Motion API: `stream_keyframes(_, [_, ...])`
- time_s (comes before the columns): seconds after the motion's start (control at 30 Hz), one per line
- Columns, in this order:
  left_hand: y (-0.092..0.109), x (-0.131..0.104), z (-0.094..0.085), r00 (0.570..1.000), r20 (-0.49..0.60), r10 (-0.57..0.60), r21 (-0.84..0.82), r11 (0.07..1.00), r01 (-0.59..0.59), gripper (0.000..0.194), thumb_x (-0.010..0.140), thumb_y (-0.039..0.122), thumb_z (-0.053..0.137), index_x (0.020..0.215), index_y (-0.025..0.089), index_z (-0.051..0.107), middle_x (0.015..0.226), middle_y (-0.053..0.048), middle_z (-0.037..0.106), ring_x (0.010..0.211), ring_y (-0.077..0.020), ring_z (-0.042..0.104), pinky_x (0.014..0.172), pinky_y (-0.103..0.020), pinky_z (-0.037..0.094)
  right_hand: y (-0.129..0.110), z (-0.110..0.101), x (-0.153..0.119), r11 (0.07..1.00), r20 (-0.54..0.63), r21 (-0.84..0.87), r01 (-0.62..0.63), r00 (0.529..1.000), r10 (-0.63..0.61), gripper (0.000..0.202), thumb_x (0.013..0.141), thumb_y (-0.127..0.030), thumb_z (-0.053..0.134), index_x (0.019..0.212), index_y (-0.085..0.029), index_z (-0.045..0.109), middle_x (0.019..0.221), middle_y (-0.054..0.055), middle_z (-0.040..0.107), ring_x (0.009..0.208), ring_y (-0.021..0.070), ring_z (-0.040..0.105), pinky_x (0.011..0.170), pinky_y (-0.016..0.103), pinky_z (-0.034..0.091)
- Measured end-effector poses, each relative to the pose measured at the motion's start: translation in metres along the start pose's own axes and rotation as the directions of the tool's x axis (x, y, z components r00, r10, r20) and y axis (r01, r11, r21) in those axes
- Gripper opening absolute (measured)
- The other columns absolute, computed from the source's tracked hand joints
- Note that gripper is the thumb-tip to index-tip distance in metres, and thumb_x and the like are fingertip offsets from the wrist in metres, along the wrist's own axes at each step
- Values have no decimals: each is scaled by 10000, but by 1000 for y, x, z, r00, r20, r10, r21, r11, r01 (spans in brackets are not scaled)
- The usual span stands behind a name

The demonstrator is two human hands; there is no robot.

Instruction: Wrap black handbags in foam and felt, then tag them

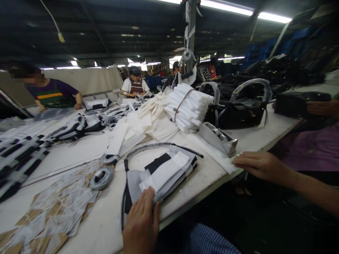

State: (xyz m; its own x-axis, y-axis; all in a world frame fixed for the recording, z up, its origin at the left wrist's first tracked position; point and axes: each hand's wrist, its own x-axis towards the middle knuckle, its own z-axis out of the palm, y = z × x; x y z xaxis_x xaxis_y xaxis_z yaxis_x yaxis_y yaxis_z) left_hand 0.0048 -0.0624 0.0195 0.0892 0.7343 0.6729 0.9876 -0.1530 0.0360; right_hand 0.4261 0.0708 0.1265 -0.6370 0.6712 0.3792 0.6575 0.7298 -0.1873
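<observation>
My left hand [143,217] lies on the near end of a black handbag [192,167], fingers over its wrapping and thumb against the side. White sheet wrapping [169,173] covers much of that bag. Its plastic-wrapped handle [148,146] loops out on the table behind and to the left. Off to the right, my right hand [265,167] pinches the near end of a translucent white plastic sheet [212,151] at the table edge. A silver-grey box-like holder [218,139] stands beside that sheet. My right fingertips are partly hidden from view.
Tags [63,201] and coiled straps [102,178] cover the left side. White sheets [137,123] and a tied stack of white rolls [188,107] lie behind. Black handbags [241,114] stand back right. A co-worker's hand [323,107] holds another bag. Other people work across the table.
</observation>
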Motion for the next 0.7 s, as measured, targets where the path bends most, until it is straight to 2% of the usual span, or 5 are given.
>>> stream_keyframes(0.17, [5, 1, -3, 998, 37, -48, -39, 998, 49, 361, 950, 194, 506, 1307, 150, 538, 1243, -106, 684, 1123, -238, 652, 933, -372, 523, -70, 5, 68, 888, 126, 277, 367, 902, -412, 434, 848, -93, 616, 1201, -337, 681, 996, 52, 753, 898, 217, 704, 782, 334, 555])
stream_keyframes(0.27, [6, 0, -3, 996, 55, -66, -62, 996, 70, 364, 946, 180, 495, 1305, 140, 539, 1268, -105, 672, 1153, -244, 639, 943, -391, 533, -105, 18, 100, 752, 111, 622, 219, 926, -361, 282, 859, -138, 649, 1081, -295, 721, 890, 56, 738, 835, 203, 690, 756, 320, 550])
stream_keyframes(0.53, [7, -2, 1, 994, 38, -101, -97, 990, 105, 364, 951, 179, 467, 1302, 131, 547, 1300, -96, 654, 1181, -245, 625, 952, -398, 542, -178, 56, 141, -207, 239, 945, -252, 967, -85, 293, 793, -452, 733, 649, -233, 603, 499, -50, 381, 423, 93, 360, 439, 196, 382])
stream_keyframes(0.63, [6, -1, 3, 994, 23, -105, -106, 989, 107, 363, 950, 174, 460, 1298, 134, 555, 1301, -95, 654, 1179, -241, 627, 960, -383, 536, -200, 55, 145, -252, 298, 897, -364, 917, -263, 456, 808, -567, 653, 557, -235, 469, 427, -63, 288, 364, 96, 264, 403, 192, 337])
stream_keyframes(0.7, [6, -2, 4, 994, 10, -104, -101, 989, 105, 360, 952, 171, 449, 1291, 128, 560, 1294, -97, 658, 1168, -241, 633, 949, -387, 541, -207, 54, 143, -104, 336, 879, -465, 760, -557, 551, 784, -742, 508, 530, -255, 459, 375, -46, 316, 353, 121, 333, 416, 221, 371])
